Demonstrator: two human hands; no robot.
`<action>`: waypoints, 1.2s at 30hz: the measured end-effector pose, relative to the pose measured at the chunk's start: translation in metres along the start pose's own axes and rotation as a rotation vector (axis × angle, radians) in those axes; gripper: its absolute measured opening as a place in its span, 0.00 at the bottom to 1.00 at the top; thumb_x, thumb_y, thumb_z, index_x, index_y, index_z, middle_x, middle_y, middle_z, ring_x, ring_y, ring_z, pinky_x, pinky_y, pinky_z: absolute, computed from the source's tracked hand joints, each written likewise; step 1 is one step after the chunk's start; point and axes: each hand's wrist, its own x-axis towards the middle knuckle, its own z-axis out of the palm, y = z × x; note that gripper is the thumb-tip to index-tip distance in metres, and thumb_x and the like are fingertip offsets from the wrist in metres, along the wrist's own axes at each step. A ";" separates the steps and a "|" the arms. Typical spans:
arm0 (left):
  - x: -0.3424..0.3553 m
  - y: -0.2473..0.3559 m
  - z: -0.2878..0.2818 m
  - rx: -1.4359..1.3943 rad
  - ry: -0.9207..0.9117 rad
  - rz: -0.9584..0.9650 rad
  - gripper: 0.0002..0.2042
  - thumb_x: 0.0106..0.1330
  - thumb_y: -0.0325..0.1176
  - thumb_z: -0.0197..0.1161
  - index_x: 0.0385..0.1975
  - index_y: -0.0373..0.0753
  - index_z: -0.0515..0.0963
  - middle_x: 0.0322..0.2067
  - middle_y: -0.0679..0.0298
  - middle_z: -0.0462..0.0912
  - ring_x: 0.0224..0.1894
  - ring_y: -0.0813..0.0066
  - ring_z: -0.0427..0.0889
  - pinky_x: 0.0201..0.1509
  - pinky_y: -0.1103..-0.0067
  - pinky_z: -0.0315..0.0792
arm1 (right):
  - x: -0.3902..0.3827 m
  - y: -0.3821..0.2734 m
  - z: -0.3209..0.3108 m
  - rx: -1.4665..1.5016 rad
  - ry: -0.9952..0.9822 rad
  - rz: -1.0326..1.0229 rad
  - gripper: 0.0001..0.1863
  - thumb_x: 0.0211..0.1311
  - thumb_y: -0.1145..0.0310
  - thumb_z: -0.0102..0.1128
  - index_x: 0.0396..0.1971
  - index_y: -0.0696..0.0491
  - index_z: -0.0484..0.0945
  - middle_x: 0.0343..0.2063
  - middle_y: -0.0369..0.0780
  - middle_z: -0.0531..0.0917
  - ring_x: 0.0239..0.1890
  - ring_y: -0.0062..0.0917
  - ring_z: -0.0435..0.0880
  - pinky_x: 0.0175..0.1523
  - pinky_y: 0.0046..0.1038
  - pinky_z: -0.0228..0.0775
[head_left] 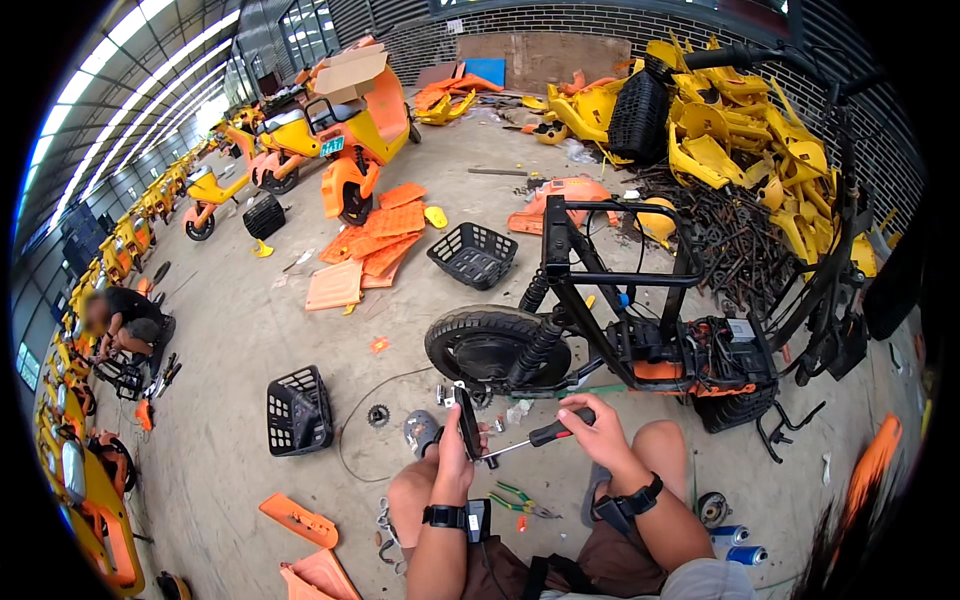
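Observation:
My left hand (456, 447) is closed around a flat black part (467, 422) with a silvery piece at its upper end, held upright above my lap. In my right hand (597, 430) is a screwdriver (549, 432) with a black and red handle. Its shaft points left, and the tip meets or lies close to the lower end of the black part; the exact contact is too small to tell. Just beyond my hands stands a stripped black scooter frame (620, 278) with its rear wheel (490, 345). Green-handled pliers (523, 500) lie on the floor between my legs.
Black plastic baskets (300, 410) (473, 256) sit on the floor to the left and ahead. Orange panels (375, 245) lie farther off. Yellow panels (700, 130) are piled at the back right. Blue spray cans (745, 554) lie by my right side. Another person (135, 325) crouches far left.

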 end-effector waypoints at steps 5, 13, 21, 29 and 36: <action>0.001 0.000 -0.001 -0.007 0.000 0.007 0.23 0.70 0.59 0.49 0.39 0.42 0.72 0.26 0.60 0.79 0.21 0.73 0.75 0.23 0.76 0.70 | -0.001 -0.009 0.002 -0.035 0.041 -0.162 0.14 0.61 0.72 0.64 0.46 0.57 0.77 0.34 0.35 0.82 0.37 0.17 0.80 0.43 0.20 0.72; -0.002 0.001 -0.003 0.024 -0.011 0.019 0.24 0.70 0.60 0.50 0.35 0.42 0.72 0.27 0.62 0.78 0.22 0.75 0.74 0.24 0.78 0.69 | -0.002 -0.007 0.001 -0.006 -0.027 -0.031 0.22 0.57 0.78 0.61 0.53 0.54 0.72 0.42 0.37 0.79 0.39 0.17 0.78 0.44 0.21 0.72; -0.001 0.001 0.000 -0.008 -0.002 0.022 0.24 0.68 0.60 0.51 0.39 0.41 0.73 0.27 0.59 0.80 0.21 0.72 0.76 0.24 0.76 0.71 | 0.001 0.005 0.002 -0.013 0.013 -0.065 0.18 0.61 0.75 0.61 0.51 0.55 0.74 0.39 0.35 0.80 0.39 0.17 0.78 0.47 0.21 0.70; -0.004 0.003 0.004 -0.006 -0.024 0.054 0.24 0.70 0.60 0.49 0.39 0.42 0.73 0.27 0.61 0.79 0.21 0.74 0.75 0.23 0.77 0.71 | 0.001 0.001 -0.002 -0.011 -0.031 -0.030 0.24 0.57 0.79 0.55 0.56 0.54 0.71 0.45 0.38 0.78 0.39 0.16 0.76 0.43 0.20 0.70; 0.001 -0.001 0.002 -0.028 -0.033 0.040 0.22 0.70 0.59 0.47 0.41 0.44 0.72 0.27 0.61 0.79 0.22 0.74 0.75 0.23 0.78 0.70 | 0.000 -0.004 -0.003 0.135 -0.034 -0.100 0.18 0.61 0.76 0.59 0.52 0.56 0.73 0.37 0.35 0.80 0.40 0.16 0.77 0.46 0.21 0.71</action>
